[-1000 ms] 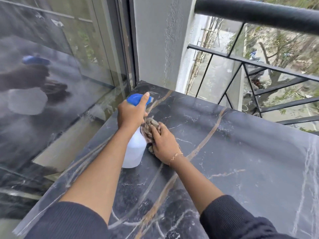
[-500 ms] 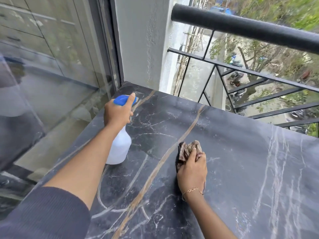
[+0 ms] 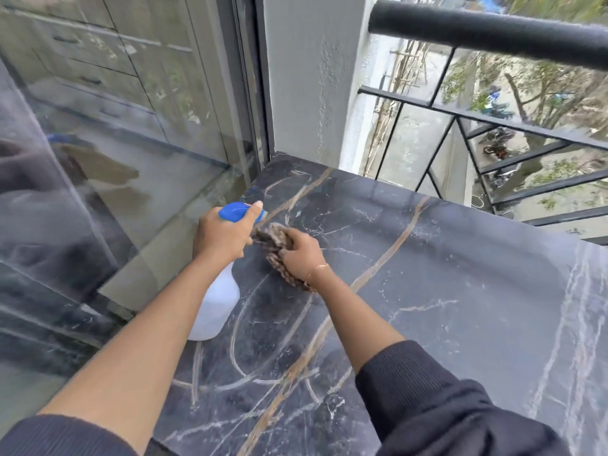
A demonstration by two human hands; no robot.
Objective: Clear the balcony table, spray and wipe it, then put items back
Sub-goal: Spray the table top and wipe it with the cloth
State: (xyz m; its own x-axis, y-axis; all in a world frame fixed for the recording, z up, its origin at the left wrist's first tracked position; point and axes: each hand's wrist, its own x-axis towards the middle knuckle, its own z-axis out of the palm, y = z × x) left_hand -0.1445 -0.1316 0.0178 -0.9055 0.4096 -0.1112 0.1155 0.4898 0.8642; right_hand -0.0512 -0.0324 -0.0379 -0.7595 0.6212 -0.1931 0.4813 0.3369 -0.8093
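A dark marble table point(image 3: 444, 307) with tan and white veins fills the lower right of the head view. My left hand point(image 3: 220, 238) grips the blue head of a white spray bottle point(image 3: 215, 307), which stands near the table's left edge. Right beside it, my right hand point(image 3: 301, 255) grips a brown mottled cloth point(image 3: 273, 248) and presses it onto the tabletop. The cloth nearly touches the bottle's blue nozzle.
A glass sliding door point(image 3: 115, 143) runs along the table's left side, with a grey wall pillar point(image 3: 306, 77) at the far corner. A black metal railing point(image 3: 493, 31) borders the table's far right side, with a drop to the street beyond.
My right hand has slid the cloth from the table's middle back left to beside the spray bottle. My left hand stays on the bottle.
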